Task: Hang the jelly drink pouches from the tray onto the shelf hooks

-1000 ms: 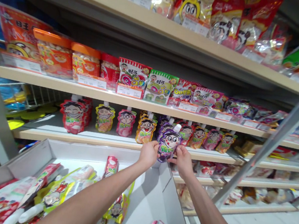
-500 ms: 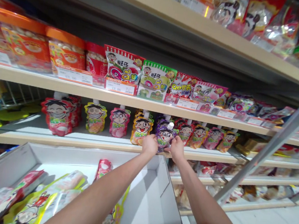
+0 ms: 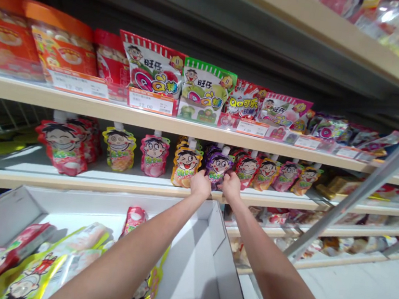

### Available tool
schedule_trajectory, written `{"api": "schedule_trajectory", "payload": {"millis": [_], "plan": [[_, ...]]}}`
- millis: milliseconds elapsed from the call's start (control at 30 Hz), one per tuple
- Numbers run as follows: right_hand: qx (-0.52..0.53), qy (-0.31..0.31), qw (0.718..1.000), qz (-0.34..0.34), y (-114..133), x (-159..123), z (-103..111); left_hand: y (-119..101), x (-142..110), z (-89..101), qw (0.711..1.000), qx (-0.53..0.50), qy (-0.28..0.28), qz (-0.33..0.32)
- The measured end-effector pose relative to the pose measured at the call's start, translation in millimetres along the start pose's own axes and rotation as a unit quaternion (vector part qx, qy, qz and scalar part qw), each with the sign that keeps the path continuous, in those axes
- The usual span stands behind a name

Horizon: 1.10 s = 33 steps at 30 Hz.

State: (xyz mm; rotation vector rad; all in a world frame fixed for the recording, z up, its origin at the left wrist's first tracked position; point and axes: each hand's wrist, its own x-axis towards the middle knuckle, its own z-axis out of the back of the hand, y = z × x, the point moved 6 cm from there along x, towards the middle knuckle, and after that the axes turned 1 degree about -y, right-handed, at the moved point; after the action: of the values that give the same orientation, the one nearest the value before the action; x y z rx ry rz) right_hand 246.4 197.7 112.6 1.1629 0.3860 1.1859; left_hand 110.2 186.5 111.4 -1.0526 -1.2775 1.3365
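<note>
A purple spouted jelly pouch (image 3: 219,164) with a cartoon face stands upright at the front of the lower shelf. My left hand (image 3: 201,184) grips its left edge and my right hand (image 3: 230,186) its right edge, fingers closed. More purple pouches show partly behind it. Just left of my left hand is an orange pouch (image 3: 186,165); a red pouch (image 3: 247,170) stands right beside my right hand. Farther left are a pink pouch (image 3: 154,154), a yellow pouch (image 3: 118,150) and a larger red pouch (image 3: 64,148).
Below my arms sits a white carton (image 3: 203,261) holding several bags and pouches. The upper shelf board (image 3: 187,127) overhangs the pouches and carries candy bags (image 3: 207,90) and orange-lidded jars (image 3: 61,45). A slanted metal post (image 3: 362,189) rises on the right.
Both hands have pushed the purple pouch back into its row, and it now stands straighter, its cap closer under the upper shelf. My view has come slightly nearer.
</note>
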Motion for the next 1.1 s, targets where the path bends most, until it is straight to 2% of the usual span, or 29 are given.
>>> {"api": "schedule_trajectory", "payload": {"millis": [67, 100, 200, 267, 333, 467, 600, 767, 900, 967, 1100], "plan": [[-0.037, -0.017, 0.998, 0.039, 7, -6, 8, -1, -9, 7.1, 0.998, 0.048, -0.024, -0.042], [-0.053, -0.028, 0.996, 0.062, 11, -12, 13, 1, -15, 10.4, 0.996, 0.063, -0.019, -0.058], [-0.077, -0.015, 0.989, 0.123, 23, -44, 20, 22, -37, 25.9, 0.997, 0.048, 0.039, -0.053], [-0.086, 0.048, 0.984, 0.150, 28, -77, 14, 40, -55, 46.0, 0.997, 0.034, 0.067, -0.022], [-0.100, 0.138, 0.970, 0.174, 32, -116, 1, 54, -72, 72.8, 0.996, 0.045, 0.073, -0.003], [-0.147, 0.299, 0.911, 0.242, 39, -188, -27, 62, -98, 127.0, 0.992, 0.105, 0.064, -0.021], [-0.206, 0.383, 0.859, 0.270, 44, -225, -47, 65, -118, 158.6, 0.980, 0.180, 0.066, -0.046], [-0.228, 0.416, 0.830, 0.293, 41, -252, -55, 71, -134, 166.5, 0.964, 0.237, 0.106, -0.057], [-0.252, 0.428, 0.825, 0.271, 28, -272, -52, 74, -145, 160.1, 0.928, 0.315, 0.170, -0.103], [-0.270, 0.429, 0.821, 0.264, 24, -278, -53, 75, -150, 158.1, 0.916, 0.336, 0.182, -0.122], [-0.277, 0.410, 0.815, 0.302, 25, -284, -59, 73, -154, 156.0, 0.896, 0.373, 0.193, -0.141]]}}
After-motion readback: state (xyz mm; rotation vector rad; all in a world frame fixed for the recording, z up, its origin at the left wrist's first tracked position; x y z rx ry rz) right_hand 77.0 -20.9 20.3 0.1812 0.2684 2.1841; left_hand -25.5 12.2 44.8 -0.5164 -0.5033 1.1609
